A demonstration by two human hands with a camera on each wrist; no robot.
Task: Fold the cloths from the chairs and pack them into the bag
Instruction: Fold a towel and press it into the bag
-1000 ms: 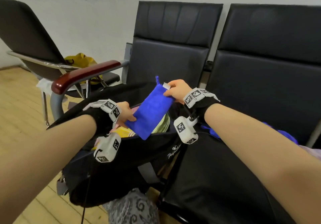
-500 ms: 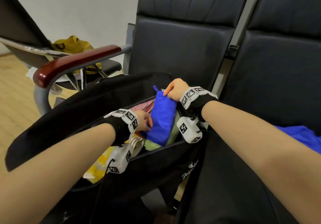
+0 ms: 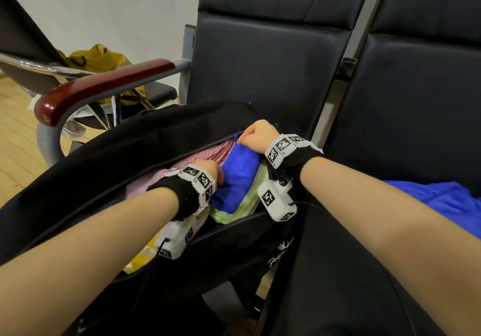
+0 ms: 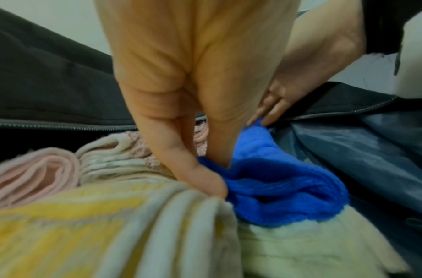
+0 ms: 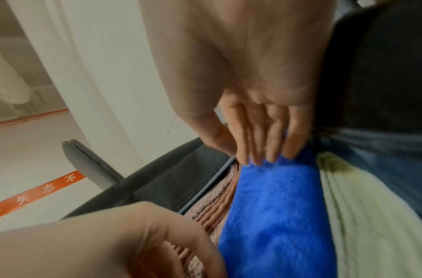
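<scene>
The right hand [image 3: 256, 134] is at the far end of the folded blue cloth [image 3: 238, 178]. Its fingers [image 5: 264, 143] are straight and close together, and their tips press down on the top edge of the cloth; the thumb lies beside them, and I cannot tell if it pinches the fabric. The left hand [image 3: 209, 170] is at the near end of the same cloth. In the left wrist view its thumb [image 4: 200, 176] and fingers go down on the two sides of the blue fold and grip it.

The blue cloth stands on its edge inside the open black bag [image 3: 109, 158], between a folded pink cloth [image 3: 205, 154] on its left and a pale green cloth [image 3: 250, 195] on its right. More to the left in the bag lie a light pink cloth [image 4: 36, 175] and a yellow and white striped cloth [image 4: 97, 231]. The zipper edge of the bag [image 4: 62, 126] runs behind the cloths.

The bag rests on the seat of a black chair [image 3: 260, 62] with a red-brown wooden armrest [image 3: 101, 85]. On the next black seat, at the right, another blue cloth [image 3: 440, 200] lies unfolded. Behind the armrest a yellow bag [image 3: 99, 58] sits on another chair, and the floor [image 3: 15, 137] there is of light wood.
</scene>
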